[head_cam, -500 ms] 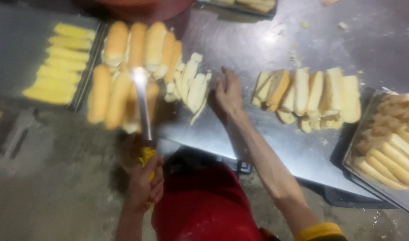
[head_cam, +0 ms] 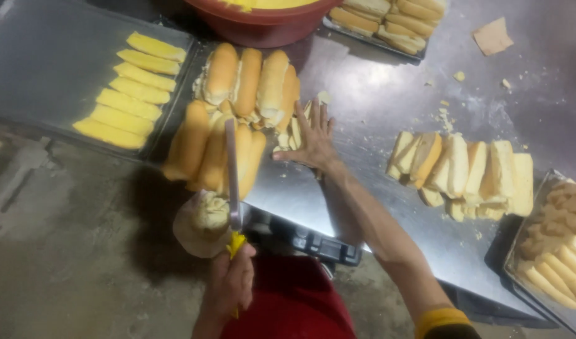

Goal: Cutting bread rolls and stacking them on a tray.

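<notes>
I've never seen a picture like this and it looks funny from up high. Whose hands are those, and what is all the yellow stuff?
The camera sits on a person's head and looks down, so you see their own two arms. The left hand holds a long knife by its yellow handle, blade pointing away over the bread. The right hand is spread flat on a few cut bread pieces on a shiny metal table.

Beside them lies a pile of long bread rolls. To the right is a row of sliced bread. On the left, a dark tray holds bread strips covered in yellow spread. At the top is a red bowl of something yellow, and more trays of bread sit at the edges.
</notes>
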